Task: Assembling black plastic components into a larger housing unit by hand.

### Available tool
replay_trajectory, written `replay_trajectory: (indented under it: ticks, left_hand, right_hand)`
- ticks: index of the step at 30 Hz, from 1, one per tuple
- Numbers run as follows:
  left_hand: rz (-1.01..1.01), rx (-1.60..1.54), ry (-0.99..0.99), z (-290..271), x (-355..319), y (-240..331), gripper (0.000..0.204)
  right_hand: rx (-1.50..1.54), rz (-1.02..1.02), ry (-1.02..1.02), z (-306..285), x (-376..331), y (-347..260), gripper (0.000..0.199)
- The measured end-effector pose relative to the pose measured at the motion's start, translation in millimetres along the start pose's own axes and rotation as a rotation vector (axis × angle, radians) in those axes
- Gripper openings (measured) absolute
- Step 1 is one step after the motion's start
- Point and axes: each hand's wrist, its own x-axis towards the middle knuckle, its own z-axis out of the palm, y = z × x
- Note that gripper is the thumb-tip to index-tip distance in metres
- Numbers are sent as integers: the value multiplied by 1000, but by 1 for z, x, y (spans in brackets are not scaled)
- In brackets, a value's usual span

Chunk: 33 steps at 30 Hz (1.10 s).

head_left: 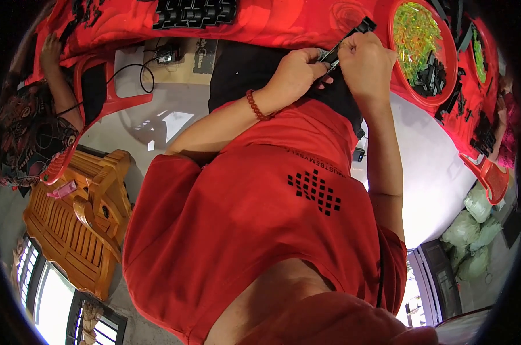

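Note:
A long black plastic piece [364,25] slants up between my hands at the edge of a red-covered table [295,23]. My left hand [298,75] is closed on its lower end, thumb and fingertips pinching it. Higher up, my right hand [364,60] is closed round the same piece, with its knuckles upward. The fingers hide much of the middle of the piece, so I cannot tell its exact kind. A row of similar black pieces [197,12] lies on the table to the left.
Right of my hands, a red tub [453,75] holds yellow-green clear plastic bits and small black parts. A second tub [483,52] stands beyond. People sit at left [59,86] and right [505,123]. Red chairs [114,98], a wooden bench [79,230] and bags [473,230] stand around.

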Motion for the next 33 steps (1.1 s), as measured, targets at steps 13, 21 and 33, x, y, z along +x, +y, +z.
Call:
replay_trajectory:
  ticks: [13, 21, 33]
  left_hand:
    - [20, 68, 0, 1, 2, 1, 23]
    - [25, -46, 12, 1, 2, 1, 19]
    - [7, 215, 38, -1, 1, 8, 17]
  right_hand:
    - [-34, 26, 12, 3, -4, 2, 14]
    - [-42, 19, 19, 4, -5, 2, 12]
    - [20, 46, 21, 1, -9, 3, 13]
